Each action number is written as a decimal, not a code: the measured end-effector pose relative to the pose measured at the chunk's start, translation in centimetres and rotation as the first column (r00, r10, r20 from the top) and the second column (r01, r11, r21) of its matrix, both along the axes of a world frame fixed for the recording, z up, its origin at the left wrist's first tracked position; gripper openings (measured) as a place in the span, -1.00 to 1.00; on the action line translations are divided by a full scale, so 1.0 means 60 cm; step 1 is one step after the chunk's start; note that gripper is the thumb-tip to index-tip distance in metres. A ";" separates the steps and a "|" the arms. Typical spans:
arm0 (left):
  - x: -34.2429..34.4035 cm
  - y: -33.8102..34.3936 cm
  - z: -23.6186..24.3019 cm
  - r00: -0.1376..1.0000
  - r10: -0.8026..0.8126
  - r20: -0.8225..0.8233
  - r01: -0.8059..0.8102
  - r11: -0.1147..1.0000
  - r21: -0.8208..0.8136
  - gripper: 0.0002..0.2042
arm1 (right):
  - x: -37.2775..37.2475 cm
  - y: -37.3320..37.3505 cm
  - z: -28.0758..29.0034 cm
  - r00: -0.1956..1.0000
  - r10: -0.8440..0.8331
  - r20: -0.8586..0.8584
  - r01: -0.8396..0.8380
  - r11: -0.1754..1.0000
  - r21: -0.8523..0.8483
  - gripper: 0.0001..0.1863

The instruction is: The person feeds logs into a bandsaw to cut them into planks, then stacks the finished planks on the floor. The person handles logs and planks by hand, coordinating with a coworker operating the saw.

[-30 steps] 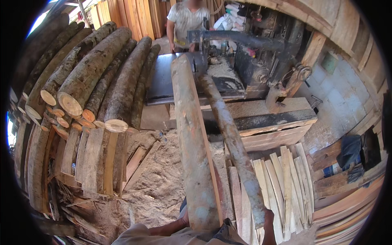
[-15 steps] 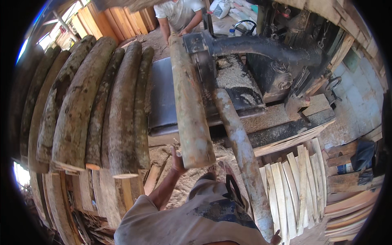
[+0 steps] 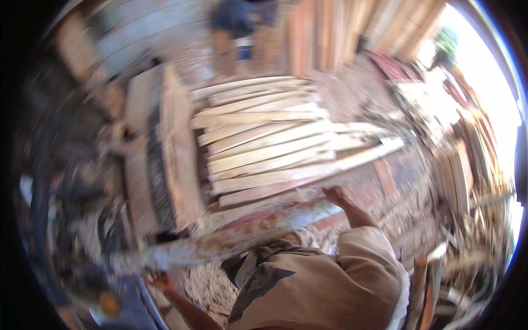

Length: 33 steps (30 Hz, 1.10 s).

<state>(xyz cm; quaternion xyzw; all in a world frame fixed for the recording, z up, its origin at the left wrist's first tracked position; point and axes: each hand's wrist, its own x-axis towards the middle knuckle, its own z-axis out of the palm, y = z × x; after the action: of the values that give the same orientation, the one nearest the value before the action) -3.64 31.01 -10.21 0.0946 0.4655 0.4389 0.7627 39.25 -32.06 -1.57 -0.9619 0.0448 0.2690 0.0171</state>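
Note:
A long, mottled grey-brown log [image 3: 220, 242] lies across in front of me, its left end by a dark machine table [image 3: 146, 297] whose edge is blurred. At the log's right end is my right hand [image 3: 338, 197], closed against that end, with its fingertips smeared. My left hand [image 3: 159, 282] is just on the near side of the log's left end, fingers apart and nothing in them. Whether it touches the bark I cannot tell.
Beyond the log lies a stack of pale sawn slats [image 3: 269, 137]. A thick timber beam [image 3: 179, 148] stands left of it. More boards [image 3: 313, 38] lean at the back, with slats [image 3: 459, 176] and scrap wood [image 3: 467, 269] on the right. Sawdust and chips [image 3: 206, 289] cover the ground.
My view has swung right, away from the log stack, the co-worker and the large log on the saw table. My left hand has left that large log's end and is beside the grey-brown log.

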 end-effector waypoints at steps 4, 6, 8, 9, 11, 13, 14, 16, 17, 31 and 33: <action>0.225 -0.090 0.011 0.947 -0.258 -0.190 0.281 0.954 0.102 -0.29 | 0.008 -0.178 0.044 0.997 -0.072 0.023 0.071 0.997 0.039 -0.41; 0.333 -0.222 -0.007 0.902 -0.334 -0.272 0.410 0.862 0.299 -0.31 | 0.090 -0.322 0.077 0.986 -0.083 0.143 0.105 0.982 -0.158 -0.44; 0.487 -0.421 0.026 0.848 -0.526 -0.074 0.523 0.802 0.289 -0.40 | 0.200 -0.531 0.100 0.921 -0.193 0.339 0.269 0.943 -0.194 -0.49; 0.562 -0.535 0.104 0.852 -0.499 0.159 0.493 0.866 0.081 -0.45 | 0.273 -0.578 0.180 0.890 -0.113 0.442 0.276 0.905 -0.324 -0.57; 0.676 -0.725 0.140 0.574 -0.680 0.456 0.747 0.663 0.048 -0.67 | 0.400 -0.633 0.285 0.551 -0.017 0.834 0.379 0.895 -0.233 -0.62; 0.776 -0.900 0.223 0.086 -0.907 0.413 0.985 0.139 0.102 -0.60 | 0.509 -0.673 0.334 0.425 -0.319 0.847 0.383 0.911 0.151 -0.54; 0.804 -0.973 0.253 -0.197 -0.963 0.182 0.965 -0.159 0.207 -0.48 | 0.548 -0.819 0.281 0.362 -0.133 0.923 0.106 0.989 0.101 -0.56; 0.811 -1.022 0.161 -0.404 -0.867 -0.291 0.769 -0.495 0.404 -0.30 | 0.629 -0.658 0.236 0.442 -0.275 0.854 -0.092 0.933 0.348 -0.58; 0.804 -1.014 0.153 -0.381 -0.742 -0.552 0.688 -0.626 0.367 -0.29 | 0.635 -0.611 0.175 0.546 -0.260 0.796 -0.176 0.893 0.413 -0.58; 0.059 -0.697 0.089 0.704 0.256 -0.663 -0.114 0.961 0.250 -0.56 | -0.025 0.387 -0.092 0.155 0.947 -0.281 -0.153 0.304 0.940 -0.63; -0.029 -0.745 0.069 0.635 0.271 -0.723 -0.198 0.962 0.186 -0.61 | -0.014 0.496 -0.100 0.272 0.950 -0.152 -0.141 0.196 0.970 -0.65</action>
<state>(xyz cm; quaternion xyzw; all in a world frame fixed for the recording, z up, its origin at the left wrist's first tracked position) -5.41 -13.69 -6.04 0.2379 0.7234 0.4776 0.4382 38.40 -2.32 -7.60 -0.5143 -0.4988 0.6141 0.3311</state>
